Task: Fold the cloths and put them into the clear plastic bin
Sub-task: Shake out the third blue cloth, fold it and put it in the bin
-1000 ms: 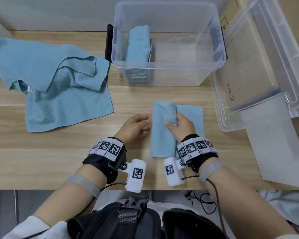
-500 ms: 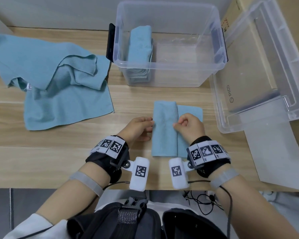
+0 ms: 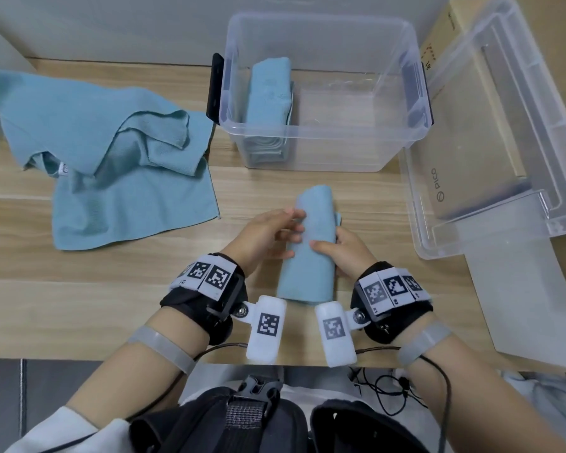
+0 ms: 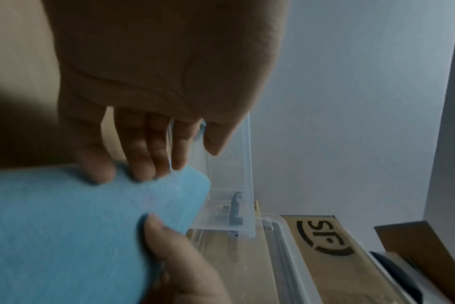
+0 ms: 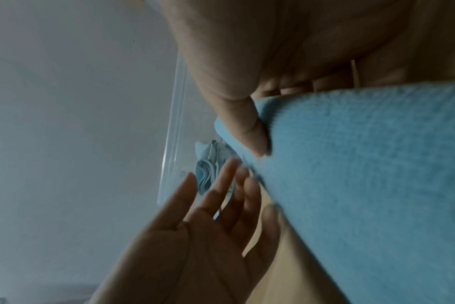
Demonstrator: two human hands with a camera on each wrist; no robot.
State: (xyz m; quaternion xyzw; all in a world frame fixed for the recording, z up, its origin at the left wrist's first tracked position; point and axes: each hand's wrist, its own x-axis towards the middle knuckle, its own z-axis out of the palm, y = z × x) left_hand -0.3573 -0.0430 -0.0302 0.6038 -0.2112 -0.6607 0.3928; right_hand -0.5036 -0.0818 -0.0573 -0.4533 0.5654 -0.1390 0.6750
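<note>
A person's two bare hands hold a folded light-blue cloth (image 3: 311,243) above a pale wooden desk (image 3: 79,295), near its front edge. The cloth is folded into a narrow, long bundle that runs away from the person, tilted slightly to the right. The right hand (image 3: 347,250) grips its right side — thumb pressed on the top face, the other fingers curled underneath, as the right wrist view shows. The left hand (image 3: 268,233) is spread, with straight fingers touching the cloth's left edge; in the left wrist view the fingertips (image 4: 143,164) rest on the fabric rather than curl round it. Just beyond the cloth stands a clear rectangular plastic bin (image 3: 324,138) with black side latches. Inside it, against the left wall, sits another folded light-blue cloth (image 3: 270,89), standing on edge. To the left of the bin, a loose heap of unfolded light-blue cloths (image 3: 111,165) lies spread on the desk, one corner close to the bin's left latch. To the right, the bin's clear plastic lid (image 3: 504,142) leans tilted against a brown cardboard box (image 3: 438,50). Both wrists wear black straps with printed square markers and small white camera units.
</note>
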